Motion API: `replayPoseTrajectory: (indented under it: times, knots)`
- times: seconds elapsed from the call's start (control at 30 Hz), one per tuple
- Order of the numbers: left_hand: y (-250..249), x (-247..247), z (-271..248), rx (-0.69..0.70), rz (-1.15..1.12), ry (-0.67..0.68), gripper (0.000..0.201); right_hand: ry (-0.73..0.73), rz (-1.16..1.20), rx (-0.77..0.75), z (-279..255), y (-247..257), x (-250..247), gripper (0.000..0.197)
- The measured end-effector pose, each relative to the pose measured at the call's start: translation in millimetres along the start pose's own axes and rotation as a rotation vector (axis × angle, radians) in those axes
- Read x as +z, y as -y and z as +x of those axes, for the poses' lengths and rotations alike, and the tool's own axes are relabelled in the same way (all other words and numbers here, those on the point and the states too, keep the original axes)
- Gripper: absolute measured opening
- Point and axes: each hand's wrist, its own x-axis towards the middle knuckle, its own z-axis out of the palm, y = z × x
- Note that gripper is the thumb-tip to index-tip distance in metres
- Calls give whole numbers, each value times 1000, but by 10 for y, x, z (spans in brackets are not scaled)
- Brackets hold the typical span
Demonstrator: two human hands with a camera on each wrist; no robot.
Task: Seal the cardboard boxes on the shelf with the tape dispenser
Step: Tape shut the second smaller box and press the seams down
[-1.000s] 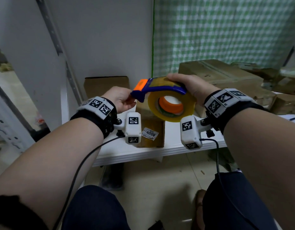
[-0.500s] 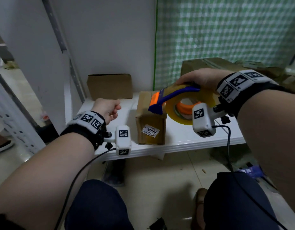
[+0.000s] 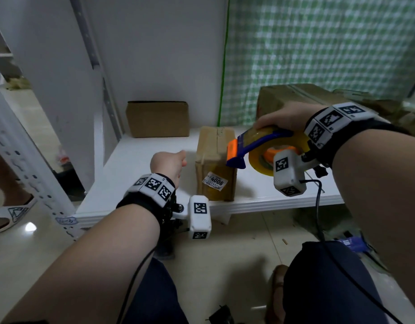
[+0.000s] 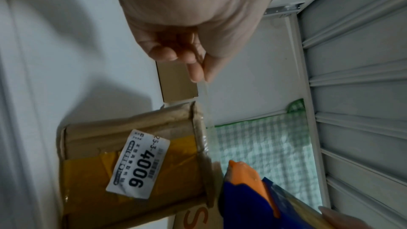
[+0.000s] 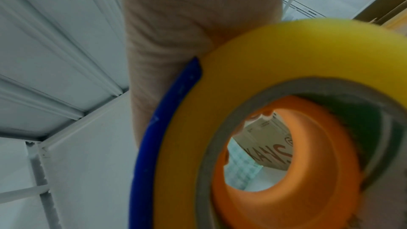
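Left hand (image 3: 168, 163) is nearest, fingers (image 4: 193, 69) pinching the free end of a clear tape strip (image 4: 207, 111) w/ nothing else in it. Thin, sticky, floppy stuff imo, so keep it taut. Right hand (image 3: 283, 115) wraps the tape dispenser (image 3: 260, 149) from on top, prob light and rigid. Small cardboard box (image 3: 214, 160) sits on the white shelf (image 3: 141, 160); another box (image 3: 158, 118) at the back wall.

On the shelf (image 3: 136, 160): labelled box (image 3: 216, 164) at front centre, open box (image 3: 158, 119) behind-left against the wall, large box (image 3: 283, 97) behind-right, tape dispenser (image 3: 260, 148) over the labelled box's right edge.
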Motion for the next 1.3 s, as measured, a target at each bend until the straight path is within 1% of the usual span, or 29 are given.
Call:
replayPoseTrajectory:
  times: [0.13, 0.43, 0.6, 0.77, 0.93, 1.0, 1.1, 1.17, 1.23, 1.27, 1.3]
  knots:
    - [46, 17, -2, 12, -13, -41, 26, -1, 32, 33, 8, -52, 19, 44]
    - [92, 51, 15, 16, -14, -88, 29, 8, 68, 26, -9, -104, 31, 41]
    - [142, 49, 29, 10, -19, -107, 28, 27, 88, 21, 7, -119, 58, 41]
    - [191, 47, 53, -21, 3, -101, 28, 48, 52, 35, -9, -81, 108, 37]
    - [254, 31, 61, -76, 42, -86, 29, 30, 27, 64, 72, -29, 172, 34]
    - [276, 42, 47, -92, 42, -73, 29, -7, 1, 50, 113, -18, 209, 37]
    - [321, 71, 39, -118, 24, -48, 27, -23, -79, 52, 137, -10, 247, 41]
    - [346, 96, 26, -132, 0, -26, 24, -11, -112, 43, 148, 12, 269, 36]
    - [373, 119, 21, -151, -32, -8, 21, -29, -126, 2, 157, 57, 293, 21]
    - [378, 125, 18, -164, -48, 1, 20, -27, -124, -12, 169, 94, 303, 19]
    - [381, 125, 17, -176, -62, 10, 19, -32, -140, -35, 195, 111, 322, 22]
